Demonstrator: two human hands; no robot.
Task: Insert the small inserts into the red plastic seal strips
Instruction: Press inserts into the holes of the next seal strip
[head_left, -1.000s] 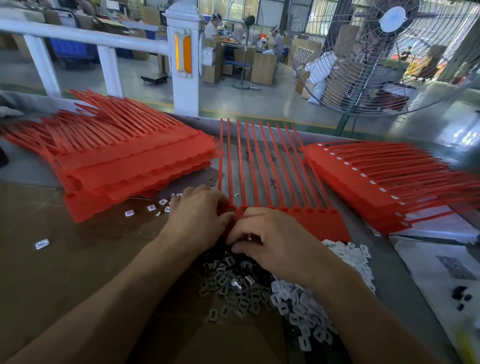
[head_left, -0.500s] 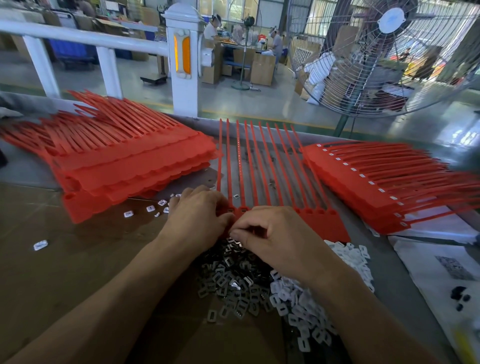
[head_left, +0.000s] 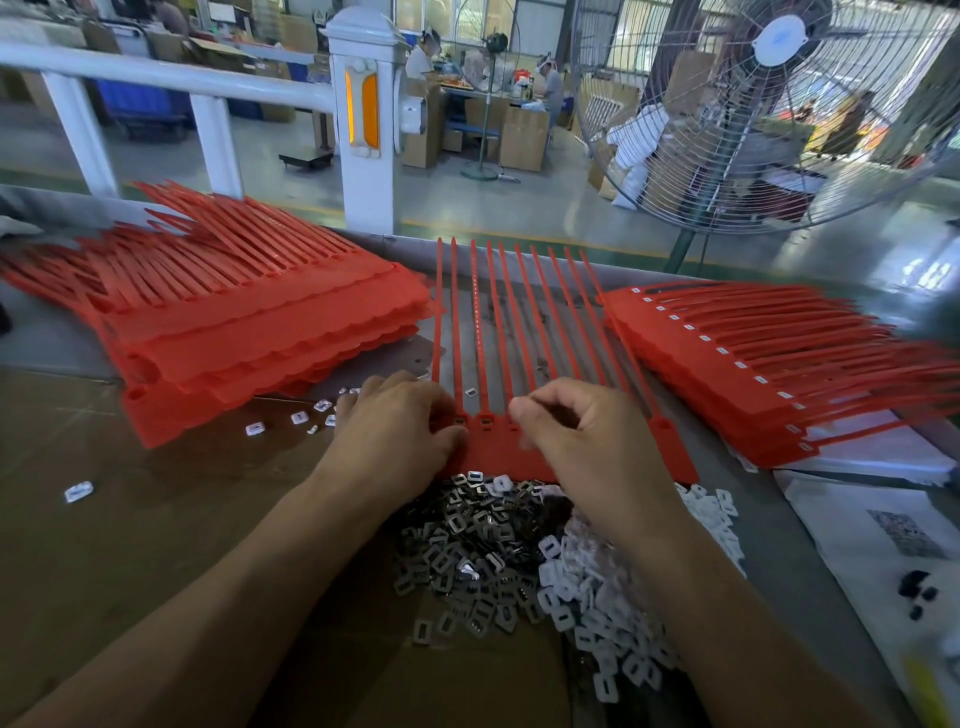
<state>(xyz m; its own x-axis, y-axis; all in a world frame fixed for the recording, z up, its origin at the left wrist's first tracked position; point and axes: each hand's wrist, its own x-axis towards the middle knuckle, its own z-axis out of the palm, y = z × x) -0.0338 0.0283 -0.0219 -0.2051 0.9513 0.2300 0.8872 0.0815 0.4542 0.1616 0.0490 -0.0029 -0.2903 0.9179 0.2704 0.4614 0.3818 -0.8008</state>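
The bench (head_left: 130, 519) is lying in two surfaces: brown board at the near left and centre, grey metal further back and to the right. A red strip set (head_left: 519, 364) is lying flat at the centre, tails pointing away, its joined head band nearest the person. The left hand (head_left: 400, 431) is resting on the band's left end, fingers curled down over the edge and holding it. The right hand (head_left: 587, 436) is hovering over the band's middle, fingers curled and thumb meeting forefinger at a slot; an insert may be sitting in that pinch, but I cannot tell, the tips being blurred.

Metal inserts (head_left: 467, 561) are lying heaped just in front of the band, with white inserts (head_left: 597, 613) heaped touching them on the right. A few stray white pieces (head_left: 298, 417) are lying on the board to the left. A left stack (head_left: 249, 332) of red strips is sitting beside the centre set; a right stack (head_left: 753, 374) is showing white inserts along its heads. Printed paper (head_left: 893, 540) is lying at the right edge.

Beyond the bench, a white rail (head_left: 156, 78) and post (head_left: 366, 114) are standing, a large fan (head_left: 779, 104) is standing at the right, and people are sitting among cartons (head_left: 522, 137) on a grey floor.
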